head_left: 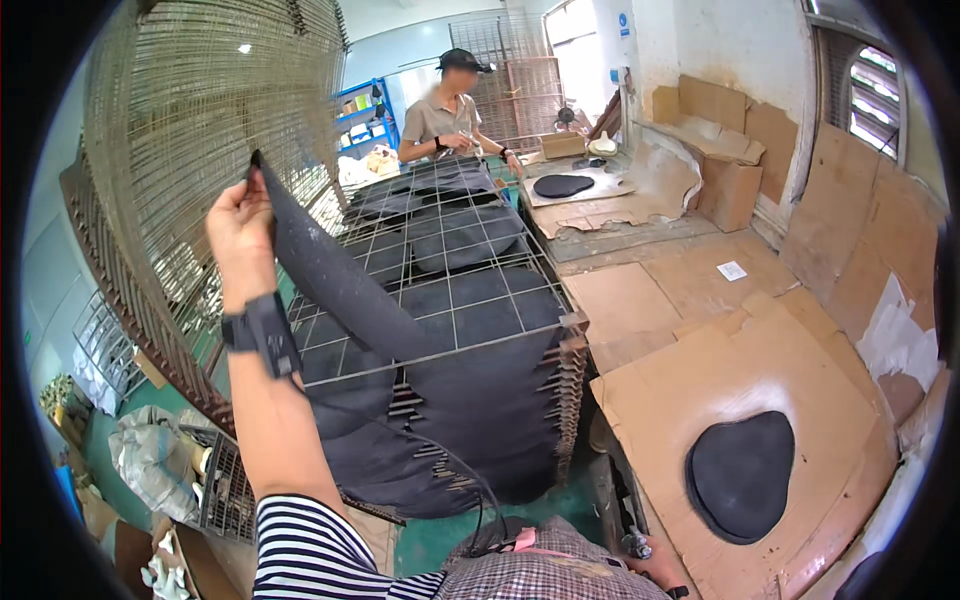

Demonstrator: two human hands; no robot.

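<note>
Lifting a dark rubber sheet point(340, 290) — left hand point(238, 225) pinching its top edge.

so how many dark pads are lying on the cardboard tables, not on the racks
2: one dark pad on the near cardboard table, another on the far table; more may be hidden.

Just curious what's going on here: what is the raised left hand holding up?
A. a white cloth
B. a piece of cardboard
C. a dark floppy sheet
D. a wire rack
C: the left hand pinches the top corner of a dark floppy sheet, which hangs down over the wire rack of similar dark pieces.
</note>
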